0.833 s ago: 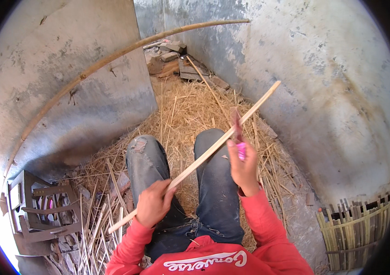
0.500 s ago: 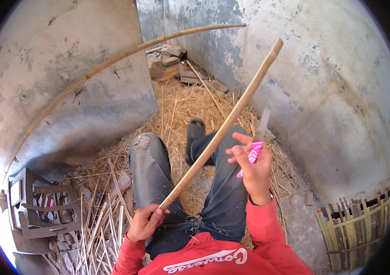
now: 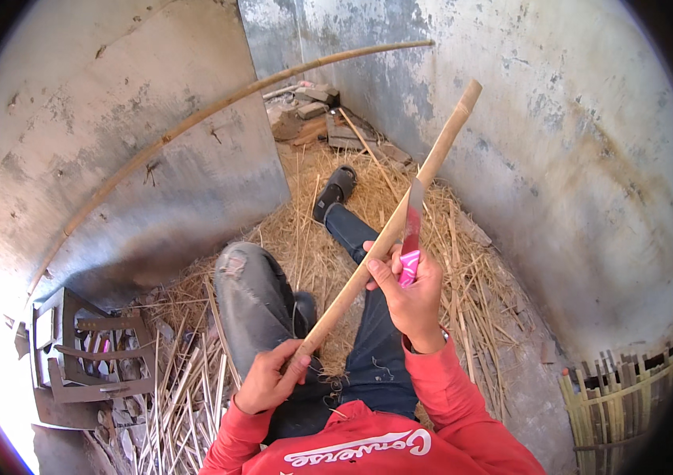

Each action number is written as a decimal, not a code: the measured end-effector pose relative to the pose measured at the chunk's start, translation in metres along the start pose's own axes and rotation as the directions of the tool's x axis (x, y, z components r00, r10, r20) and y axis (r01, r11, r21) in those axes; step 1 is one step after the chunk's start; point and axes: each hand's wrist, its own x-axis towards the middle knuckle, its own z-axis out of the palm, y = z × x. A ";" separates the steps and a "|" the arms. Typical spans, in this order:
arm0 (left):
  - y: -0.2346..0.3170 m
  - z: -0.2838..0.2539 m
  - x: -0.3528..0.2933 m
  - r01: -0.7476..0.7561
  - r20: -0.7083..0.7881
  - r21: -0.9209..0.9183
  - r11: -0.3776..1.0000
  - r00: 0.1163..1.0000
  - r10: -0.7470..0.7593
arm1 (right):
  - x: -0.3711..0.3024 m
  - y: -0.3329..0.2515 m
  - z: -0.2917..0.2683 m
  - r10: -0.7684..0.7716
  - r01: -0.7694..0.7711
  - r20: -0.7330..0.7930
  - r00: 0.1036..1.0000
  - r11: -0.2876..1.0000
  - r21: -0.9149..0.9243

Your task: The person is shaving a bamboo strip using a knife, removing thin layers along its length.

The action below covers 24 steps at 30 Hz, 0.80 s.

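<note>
A long split bamboo strip (image 3: 343, 301) slants up and to the right across my lap. My left hand (image 3: 274, 375) grips its near end, thumb on top. In my right hand (image 3: 414, 305) is a knife (image 3: 413, 214) with a pink patterned handle, its blade pointing away from me. The blade lies against the strip's right side, past its middle. Some right-hand fingers reach behind the strip and touch it, while the thumb presses near the knife handle. The strip's far end is unsupported in the air.
A long thin bamboo pole (image 3: 166, 138) arcs across the left wall. Split bamboo sticks (image 3: 186, 396) lie at lower left beside a dark wooden frame (image 3: 103, 388). Straw-like shavings (image 3: 305, 178) cover the floor, bricks (image 3: 312, 109) pile in the corner, and a slatted bamboo piece (image 3: 617, 404) stands at lower right.
My right hand has brought the knife left onto the strip, its fingers now around it. My left hand has shifted slightly right. My right leg has straightened and its foot moved farther away.
</note>
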 end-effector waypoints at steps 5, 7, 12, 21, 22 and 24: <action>0.002 -0.013 0.001 -0.094 -0.234 0.418 0.904 0.950 0.207 | 0.006 -0.006 -0.022 0.280 -0.249 0.070 0.957 0.925 -0.288; -0.007 -0.024 0.005 -0.108 -0.233 0.512 0.852 0.938 0.258 | 0.009 0.013 -0.039 0.269 -0.243 0.045 0.962 0.920 -0.307; -0.078 -0.050 0.023 -0.043 -0.311 0.616 0.787 0.904 0.293 | 0.013 0.083 -0.055 0.141 -0.128 -0.009 0.990 0.869 -0.478; -0.189 -0.050 0.060 -0.106 -0.176 0.741 0.663 0.923 0.343 | 0.041 0.178 -0.083 0.074 -0.135 -0.114 0.991 0.622 -0.771; -0.190 -0.050 0.065 -0.106 -0.175 0.737 0.667 0.924 0.340 | 0.050 0.179 -0.082 0.023 -0.158 -0.178 0.984 0.586 -0.795; -0.193 -0.050 0.075 -0.127 -0.147 0.775 0.619 0.916 0.373 | 0.068 0.181 -0.082 -0.026 -0.156 -0.208 0.978 0.572 -0.805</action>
